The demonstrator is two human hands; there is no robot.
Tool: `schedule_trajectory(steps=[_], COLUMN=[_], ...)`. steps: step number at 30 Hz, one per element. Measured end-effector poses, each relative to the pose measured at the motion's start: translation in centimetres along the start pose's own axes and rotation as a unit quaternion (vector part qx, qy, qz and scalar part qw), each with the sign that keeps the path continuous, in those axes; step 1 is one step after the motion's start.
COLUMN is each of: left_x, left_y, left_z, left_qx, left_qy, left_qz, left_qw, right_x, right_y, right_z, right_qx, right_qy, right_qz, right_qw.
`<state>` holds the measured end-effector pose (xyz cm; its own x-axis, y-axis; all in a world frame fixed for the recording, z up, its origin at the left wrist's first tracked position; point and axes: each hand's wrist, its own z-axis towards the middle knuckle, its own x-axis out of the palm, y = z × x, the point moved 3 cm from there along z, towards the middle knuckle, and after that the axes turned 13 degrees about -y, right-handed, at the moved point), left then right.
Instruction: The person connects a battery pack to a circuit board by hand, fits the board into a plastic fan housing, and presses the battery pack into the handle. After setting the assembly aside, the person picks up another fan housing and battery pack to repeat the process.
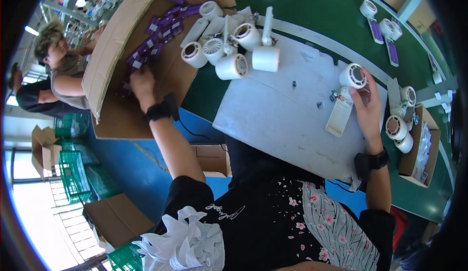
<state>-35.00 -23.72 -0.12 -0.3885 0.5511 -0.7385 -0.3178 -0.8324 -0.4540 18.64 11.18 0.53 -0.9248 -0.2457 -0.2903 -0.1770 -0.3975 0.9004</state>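
Observation:
My left hand (141, 83) reaches into a shallow cardboard box (122, 120) and touches the small purple parts (163, 27) piled there; whether it grips one is hidden. My right hand (368, 103) holds a white handheld fan body (346, 98) with a round head, resting on the white work mat (282, 110). Several more white fan heads and handles (229, 47) lie grouped at the mat's far edge. Two tiny dark parts (294, 83) sit loose on the mat.
A green conveyor belt (317, 8) runs behind the mat with fan parts on it. A small cardboard box (419, 149) with white parts stands at right. Other people work at the far left. Green crates and boxes stand on the floor.

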Motion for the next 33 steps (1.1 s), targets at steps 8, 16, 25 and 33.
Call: schedule_trajectory(steps=[8,16,25,33], left_x=[-14.1,-7.5,-0.4,-0.2], left_y=[-24.7,-36.7,-36.6,-35.4], left_z=[-13.8,-25.6,-28.9,-29.5], left_qx=[0.104,0.328,0.369,0.302], left_qy=[0.194,0.523,0.584,0.617], left_qz=[-0.489,-0.510,-0.418,-0.463], left_qw=[0.844,0.599,0.590,0.561], right_x=[-0.9,-1.6,-1.3,-1.7], right_y=[4.0,5.9,1.8,2.9], right_z=[-0.7,-1.5,-1.0,-1.1], right_qx=[-0.298,-0.297,-0.087,-0.147], right_qy=[-0.132,-0.019,0.042,0.051], right_qz=[-0.197,-0.149,-0.110,-0.099], right_qw=[0.925,0.943,0.989,0.983])
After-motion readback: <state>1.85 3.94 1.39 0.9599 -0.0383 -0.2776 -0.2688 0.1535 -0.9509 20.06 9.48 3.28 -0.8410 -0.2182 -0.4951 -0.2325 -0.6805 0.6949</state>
